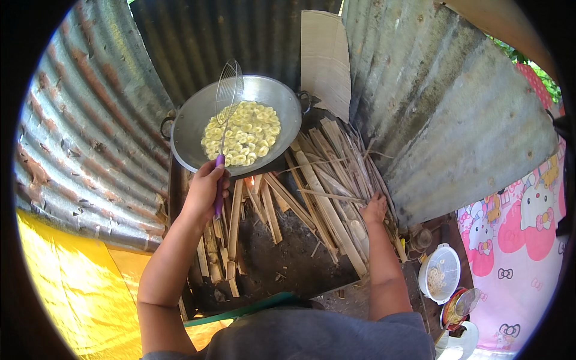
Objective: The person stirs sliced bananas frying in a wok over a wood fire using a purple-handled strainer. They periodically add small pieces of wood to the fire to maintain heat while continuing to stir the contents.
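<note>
My left hand (208, 186) grips the purple handle (219, 191) of a wire skimmer (230, 90). Its basket is tilted up over a wide metal wok (191, 135). Pale yellow banana slices (252, 130) float in oil inside the wok. On the right, my right hand (375, 208) rests at a pile of split wood and bamboo sticks (333, 180), touching its right side. Its fingers are partly hidden, so a grip on a stick cannot be told. A small flame (250, 180) burns under the wok among firewood sticks (234, 225).
Corrugated metal sheets (432, 117) wall in the hearth, with cardboard (325, 58) at the back. To the lower right stand a white strainer basket (440, 270) holding pale slices and a red bowl (452, 310) under a round strainer (467, 300). Yellow sheeting (67, 279) hangs at left.
</note>
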The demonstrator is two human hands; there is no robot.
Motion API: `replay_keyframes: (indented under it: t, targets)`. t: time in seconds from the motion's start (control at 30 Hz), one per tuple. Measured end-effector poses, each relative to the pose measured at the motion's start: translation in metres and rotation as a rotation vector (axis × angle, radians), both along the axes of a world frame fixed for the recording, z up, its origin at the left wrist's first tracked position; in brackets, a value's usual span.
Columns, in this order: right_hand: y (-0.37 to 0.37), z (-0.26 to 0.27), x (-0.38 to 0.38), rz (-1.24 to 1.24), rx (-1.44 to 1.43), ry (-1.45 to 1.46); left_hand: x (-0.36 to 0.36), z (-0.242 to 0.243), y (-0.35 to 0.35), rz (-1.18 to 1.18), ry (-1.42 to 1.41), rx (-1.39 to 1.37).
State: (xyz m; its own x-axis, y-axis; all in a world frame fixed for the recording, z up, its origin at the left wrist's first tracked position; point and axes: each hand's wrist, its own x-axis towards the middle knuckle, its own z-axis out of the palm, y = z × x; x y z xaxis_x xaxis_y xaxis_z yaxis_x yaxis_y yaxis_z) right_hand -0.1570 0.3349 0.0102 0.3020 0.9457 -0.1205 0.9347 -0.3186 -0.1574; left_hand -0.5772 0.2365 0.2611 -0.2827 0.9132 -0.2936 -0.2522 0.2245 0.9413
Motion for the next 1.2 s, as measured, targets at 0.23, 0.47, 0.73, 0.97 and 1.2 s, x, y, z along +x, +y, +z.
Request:
replay_keyframes:
  t: [0.23, 0.47, 0.73, 0.97, 1.2]
  targets:
    - [0.007, 0.011, -0.002, 0.003, -0.001, -0.019, -0.003, 0.008, -0.004, -0.024, 0.029, 0.003]
    - [0.009, 0.012, 0.005, -0.063, -0.108, 0.249, -0.011, 0.013, -0.008, -0.009, -0.001, 0.034]
    - [0.018, 0.012, 0.036, -0.103, -0.213, 0.166, -0.011, 0.011, -0.004, -0.004, 0.043, 0.008]
    - [0.030, 0.015, 0.041, -0.090, -0.428, 0.128, -0.007, 0.010, -0.001, -0.020, 0.025, 0.010]
    - [0.011, 0.016, 0.017, -0.039, -0.344, 0.072, -0.006, 0.008, -0.002, -0.015, 0.031, 0.010]
